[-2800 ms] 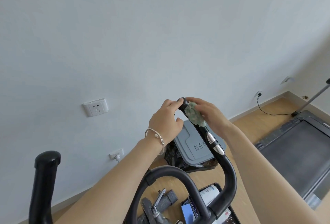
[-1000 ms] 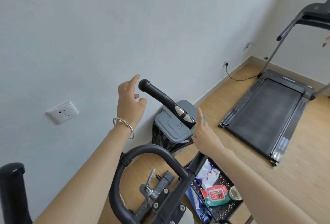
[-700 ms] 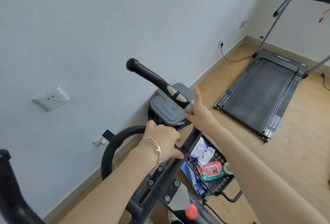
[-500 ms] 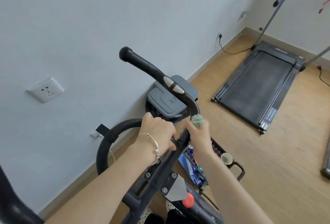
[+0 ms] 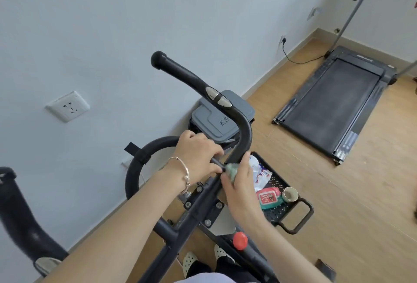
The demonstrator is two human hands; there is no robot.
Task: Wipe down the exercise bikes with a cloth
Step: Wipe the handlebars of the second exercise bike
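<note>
We see the left grip [image 5: 198, 154] curled tight round the black loop bar [image 5: 140, 163] of the exercise bike [image 5: 196, 208], right where the loop meets the stem. A silver bracelet [image 5: 186, 175] sits on that wrist. The right grip [image 5: 242, 187] is wrapped round a small wadded green cloth [image 5: 232, 170]. Fingers and thumb pinch it and press it onto the lower end of the right handlebar horn [image 5: 191, 79], below the bend and just beside the left fingertips. The horn's two metal sensor pads [image 5: 218, 100] sit higher up, apart from both grips. The other horn [image 5: 20, 212] shows far left, well apart. We spot a red knob [image 5: 240, 240] on the frame under the right forearm. Behind the bars a grey-lidded bin [image 5: 216, 122] stands against the wall. A black perforated tray [image 5: 278, 182] beside the bike holds a wipes pack [image 5: 268, 197] and a cup [image 5: 290, 193]. A treadmill [image 5: 334, 106] lies on the wooden floor [image 5: 349, 215] further right, and a wall socket [image 5: 67, 106] is off left.
</note>
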